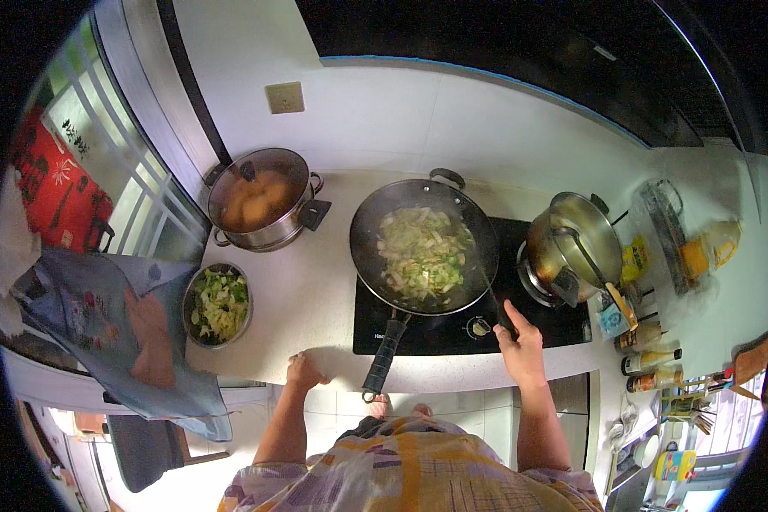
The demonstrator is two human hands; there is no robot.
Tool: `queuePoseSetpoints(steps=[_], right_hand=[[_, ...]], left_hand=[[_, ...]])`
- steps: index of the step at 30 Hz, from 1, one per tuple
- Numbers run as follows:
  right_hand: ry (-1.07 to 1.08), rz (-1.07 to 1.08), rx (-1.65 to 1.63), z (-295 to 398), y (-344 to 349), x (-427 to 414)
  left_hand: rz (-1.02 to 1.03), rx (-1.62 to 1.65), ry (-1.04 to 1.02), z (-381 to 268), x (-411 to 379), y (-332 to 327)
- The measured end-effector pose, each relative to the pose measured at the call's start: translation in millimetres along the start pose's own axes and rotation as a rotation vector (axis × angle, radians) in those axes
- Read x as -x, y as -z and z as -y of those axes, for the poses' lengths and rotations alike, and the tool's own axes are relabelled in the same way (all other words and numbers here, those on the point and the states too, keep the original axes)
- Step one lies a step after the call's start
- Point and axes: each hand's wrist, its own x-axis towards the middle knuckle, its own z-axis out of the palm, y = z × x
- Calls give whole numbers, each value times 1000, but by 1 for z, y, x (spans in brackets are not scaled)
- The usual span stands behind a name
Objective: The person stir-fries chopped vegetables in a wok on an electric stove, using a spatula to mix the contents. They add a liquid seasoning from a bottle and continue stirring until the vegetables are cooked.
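My right hand (521, 342) grips the black handle of a spatula (504, 320), whose thin shaft reaches over the wok's right rim; its blade is hidden among the food. Chopped cabbage (425, 256), pale and green, lies spread over the bottom of the dark wok (368, 256), with slight steam above. The wok sits on the black cooktop (435, 342), its wrapped handle (384, 358) pointing towards me. My left hand (306, 371) rests at the counter's front edge, fingers curled with nothing visible in them, left of that handle and apart from it.
A lidded pot (262, 198) with orange-brown contents stands back left, behind a metal bowl of chopped greens (219, 307). On the right burner, a steel pot (592, 240) holds a ladle (582, 253). Seasoning bottles (649, 363) line the right side. A range hood (486, 38) overhangs the back.
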Motion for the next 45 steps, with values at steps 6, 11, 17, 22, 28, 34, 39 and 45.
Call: queuePoseSetpoints(steps=[6, 11, 17, 22, 28, 34, 39, 45], right_hand=[[-636, 216, -779, 6, -10, 0], [-355, 430, -434, 30, 20, 26], [68, 439, 103, 42, 34, 21], [177, 354, 335, 61, 59, 3], [117, 517, 695, 113, 103, 3], [220, 390, 666, 56, 46, -22], [135, 164, 329, 34, 39, -20], [-623, 145, -570, -1, 4, -30]], left_hand=[[67, -39, 11, -11, -6, 4], [25, 24, 52, -10, 5, 11], [-5, -163, -101, 2, -11, -9], [-11, 129, 8, 10, -17, -15], [-89, 11, -111, 22, -21, -28], [-52, -115, -86, 8, -23, -20], [-23, 51, -14, 5, -5, -8], [22, 80, 44, -18, 12, 22]])
